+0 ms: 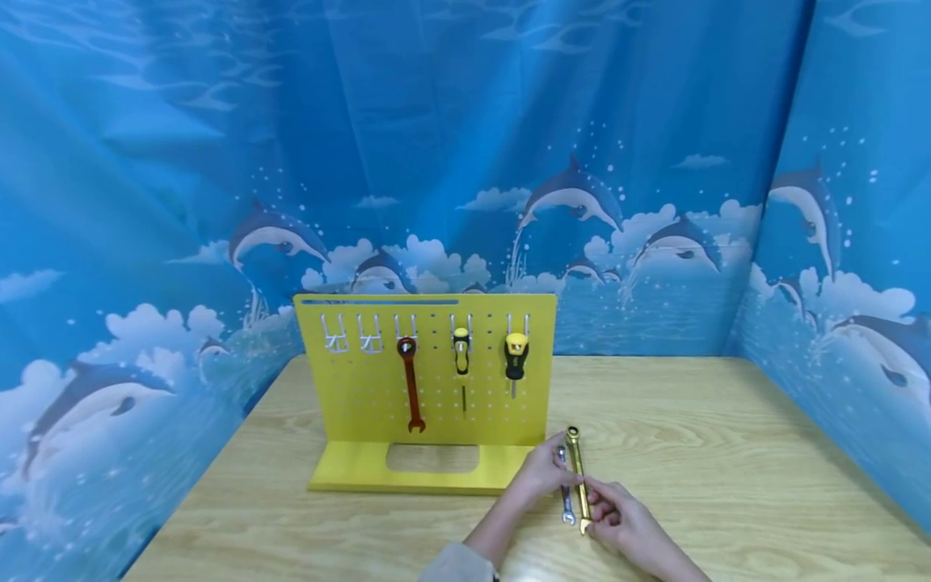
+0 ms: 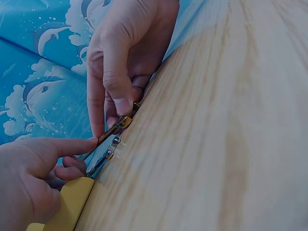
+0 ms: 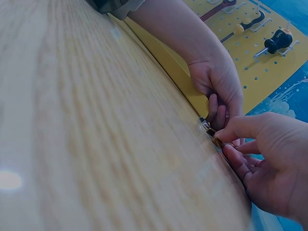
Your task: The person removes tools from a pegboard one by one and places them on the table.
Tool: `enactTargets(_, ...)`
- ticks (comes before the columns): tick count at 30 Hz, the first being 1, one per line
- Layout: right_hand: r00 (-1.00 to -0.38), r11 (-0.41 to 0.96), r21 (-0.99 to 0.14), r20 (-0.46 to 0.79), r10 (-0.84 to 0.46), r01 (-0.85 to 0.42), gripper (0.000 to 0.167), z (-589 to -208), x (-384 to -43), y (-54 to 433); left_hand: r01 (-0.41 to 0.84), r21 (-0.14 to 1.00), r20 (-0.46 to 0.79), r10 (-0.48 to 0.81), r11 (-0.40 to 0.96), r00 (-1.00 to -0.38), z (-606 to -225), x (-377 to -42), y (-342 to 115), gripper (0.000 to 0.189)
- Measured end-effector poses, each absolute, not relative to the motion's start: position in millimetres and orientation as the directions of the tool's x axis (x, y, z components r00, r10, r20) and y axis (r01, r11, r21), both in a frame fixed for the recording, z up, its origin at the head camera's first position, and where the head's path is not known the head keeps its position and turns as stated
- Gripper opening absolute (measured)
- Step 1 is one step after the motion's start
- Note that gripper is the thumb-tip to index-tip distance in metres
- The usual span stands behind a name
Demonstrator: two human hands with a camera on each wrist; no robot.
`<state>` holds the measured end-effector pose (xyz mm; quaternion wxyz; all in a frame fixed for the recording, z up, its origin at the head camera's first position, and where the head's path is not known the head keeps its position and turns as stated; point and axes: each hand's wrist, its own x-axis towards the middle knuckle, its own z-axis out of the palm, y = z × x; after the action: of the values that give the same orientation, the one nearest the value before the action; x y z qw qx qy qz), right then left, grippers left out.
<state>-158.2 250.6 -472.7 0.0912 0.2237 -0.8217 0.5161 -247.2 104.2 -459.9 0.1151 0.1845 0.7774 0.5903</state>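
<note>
A gold combination wrench (image 1: 579, 462) lies between my two hands to the right of the yellow pegboard stand, ring end away from me and open jaw near. My left hand (image 1: 538, 475) pinches it along the upper shaft, thumb across the metal. With thumb and fingertips my right hand (image 1: 622, 521) grips its lower part by the open end. Just left of it a smaller silver combination wrench (image 1: 567, 505) runs alongside, partly covered by the left fingers. In the left wrist view the gold wrench (image 2: 111, 129) shows close over the wood, beside the silver wrench (image 2: 112, 146).
The yellow pegboard (image 1: 349, 412) stands at my left, its base near the left hand. A red wrench (image 1: 412, 392), a small screwdriver (image 1: 461, 356) and a stubby screwdriver (image 1: 516, 360) hang on it. Two hooks (image 1: 370, 339) at its left hold nothing. A dolphin-print curtain (image 1: 451, 145) surrounds the table.
</note>
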Motion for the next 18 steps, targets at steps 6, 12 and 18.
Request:
enactTargets(6,-0.888,0.359,-0.817,0.37,-0.272,-0.45,0.06,-473.2,-159.2,249.8,0.143,0.951,0.014,0.424,0.275,-0.906,-457.8,-246.4,103.8,0.074)
enactTargets(12,-0.916,0.369,-0.843,0.315,-0.248,-0.391,0.06,-471.7,-159.7,248.7,0.137,0.938,-0.005,0.405,0.319,-0.914,-457.3,-246.5,105.7,0.074)
enactTargets(18,-0.94,0.379,-0.866,0.254,-0.228,-0.327,0.061,-469.3,-160.0,248.4,0.13,0.936,-0.01,0.394,0.328,-0.919,-456.7,-246.7,107.2,0.073)
